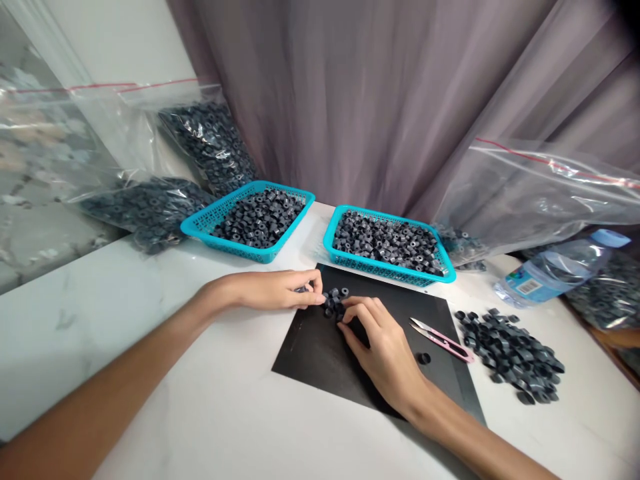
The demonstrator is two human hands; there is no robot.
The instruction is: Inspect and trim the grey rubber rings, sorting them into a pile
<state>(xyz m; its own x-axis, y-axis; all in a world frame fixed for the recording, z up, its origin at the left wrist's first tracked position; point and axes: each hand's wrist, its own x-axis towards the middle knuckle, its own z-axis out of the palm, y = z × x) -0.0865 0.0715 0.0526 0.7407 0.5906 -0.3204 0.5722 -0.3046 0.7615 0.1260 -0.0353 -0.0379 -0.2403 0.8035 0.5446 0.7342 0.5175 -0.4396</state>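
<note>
A small cluster of dark grey ring-shaped plastic pieces (332, 301) lies on a black mat (320, 360). At its left, my left hand (280, 289) is closed, with a bit of a grey ring-shaped piece (301, 289) showing between the curled fingers. My right hand (383, 343) reaches in from the right, thumb and fingertips pinched together at the cluster's near edge. What those fingertips hold, if anything, is hidden. Pink-handled thread snips (445, 341) rest on the mat's right side, and a single black ring (423, 359) lies below them.
Two turquoise baskets (225, 247) (390, 271) full of grey pieces stand behind the mat. A loose heap of black rings (517, 357) lies at right, near a tilted water bottle (560, 270). Zip bags of pieces (145, 203) (210, 143) stand at left; another clear bag (540, 193) is at right.
</note>
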